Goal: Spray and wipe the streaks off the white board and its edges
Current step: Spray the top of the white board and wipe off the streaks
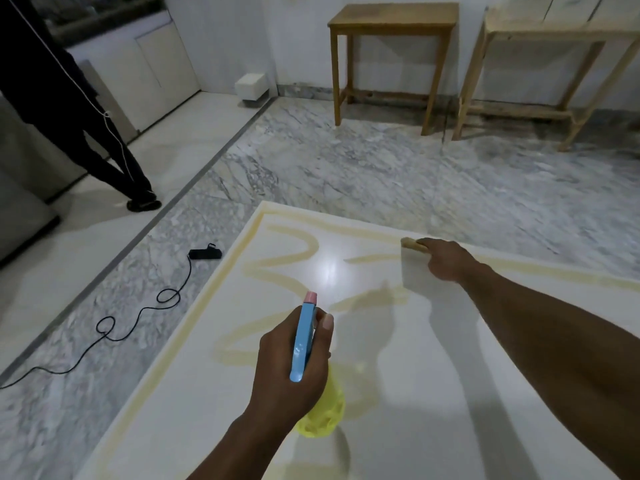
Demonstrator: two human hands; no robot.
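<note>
Far left: a standing person in dark trousers and dark shoes (104,147) is seen from the waist down, w/ a thin white cord (114,133) hanging alongside; a black coiled cable (138,313) is laid across the grey-veined marble floor (346,168), ending at a small black plug block (205,253) just beside the board's left edge. The large glossy white rectangular board (415,375) is laid flat on the floor, filling the lower centre and right; yellowish-tan wavy streaks (277,268) are seen across its left and middle surface, and along the left and far edges. Centre-bottom: the left hand (294,368) is wrapped round the neck of a spray bottle w/ light-blue trigger head, pink nozzle and translucent yellow body (303,341); the nozzle is pointed away, over the board; the bottle is held above the surface. Right: the right hand (446,259) is pressed down on a white folded wiping cloth w/ a tan-stained tip (415,268), which is flat against the board near the far edge, at a streak. Behind, by the wall: a small brown wooden table (391,26); next to it, a paler wooden bench frame (554,36).
</note>
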